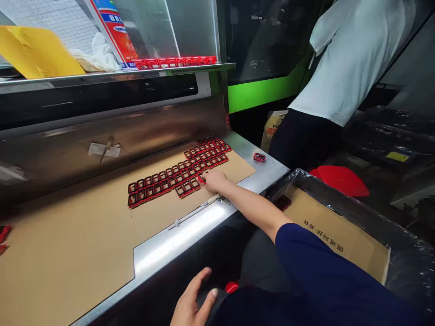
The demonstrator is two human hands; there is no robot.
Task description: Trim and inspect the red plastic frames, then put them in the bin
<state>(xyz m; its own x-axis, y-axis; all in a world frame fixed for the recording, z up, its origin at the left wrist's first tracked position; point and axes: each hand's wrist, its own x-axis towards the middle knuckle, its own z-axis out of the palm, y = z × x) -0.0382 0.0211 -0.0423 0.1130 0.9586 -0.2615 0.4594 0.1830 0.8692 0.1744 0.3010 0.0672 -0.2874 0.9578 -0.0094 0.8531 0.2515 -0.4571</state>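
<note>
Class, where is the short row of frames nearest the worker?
In the head view, the short row is near the centre, on the cardboard, just left of the right hand.

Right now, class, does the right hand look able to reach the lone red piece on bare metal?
Probably yes: only flat cardboard and bare metal seem to lie between the right hand and the lone red piece.

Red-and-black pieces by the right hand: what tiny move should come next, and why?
Maybe the right hand should nudge the piece at its fingertips against the short front row, because it's right at that row's end.
</note>
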